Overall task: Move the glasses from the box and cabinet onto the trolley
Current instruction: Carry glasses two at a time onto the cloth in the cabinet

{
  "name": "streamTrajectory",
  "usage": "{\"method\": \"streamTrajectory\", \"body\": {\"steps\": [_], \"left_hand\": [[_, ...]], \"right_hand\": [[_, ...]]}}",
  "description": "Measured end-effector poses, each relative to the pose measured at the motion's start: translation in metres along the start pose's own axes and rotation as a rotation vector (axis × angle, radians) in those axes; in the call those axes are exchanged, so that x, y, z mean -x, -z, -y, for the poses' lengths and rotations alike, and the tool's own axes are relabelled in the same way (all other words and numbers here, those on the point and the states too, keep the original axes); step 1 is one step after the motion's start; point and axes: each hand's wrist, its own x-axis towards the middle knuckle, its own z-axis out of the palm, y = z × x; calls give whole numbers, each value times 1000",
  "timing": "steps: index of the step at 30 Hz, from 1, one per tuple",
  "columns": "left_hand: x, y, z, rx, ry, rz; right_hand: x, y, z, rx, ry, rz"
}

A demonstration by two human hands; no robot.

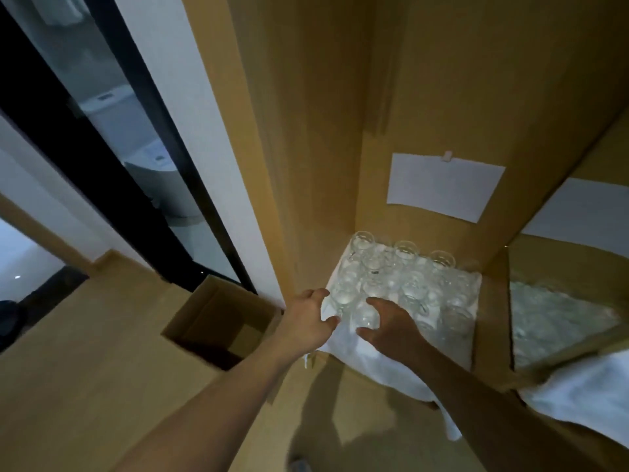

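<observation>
Right hand point(391, 321) is curling loosely round a front clear drinking glass point(367, 316), seemingly mid-grasp; the grip is not visibly closed. Left hand point(311, 315) is reaching in with relaxed fingers, holding nothing. Clustered clear glasses point(405, 284) are sitting on white cloth point(367, 356), likely as padding, inside the wooden cabinet point(306, 131). Open cardboard box point(221, 321) is lying on the floor nearby, beside a glass door point(112, 131). No trolley is showing.

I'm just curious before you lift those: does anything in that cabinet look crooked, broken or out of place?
No glasses look broken or tipped, though blur hides detail. One oddity: the white cloth under them isn't laid flat; its front hangs rumpled over the shelf edge, below the right hand.
</observation>
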Motion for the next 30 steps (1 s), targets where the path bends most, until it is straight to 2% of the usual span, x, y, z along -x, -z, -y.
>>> {"method": "streamTrajectory", "body": {"steps": [6,9,15,24,30], "left_hand": [[-34,-17,13,49,-118,90],[-45,-31,19,122,-90,139],[-72,-59,23,105,-94,240],[-107,-92,23,158,-38,213],[-137,-132,25,167,75,206]], "right_hand": [[5,-20,-14,-55,-210,-15],[9,-30,-23,-96,-300,-21],[-1,-43,-45,-127,-405,-24],[-48,-62,-100,-249,-534,20],[-82,-83,-143,-378,-678,74]]}}
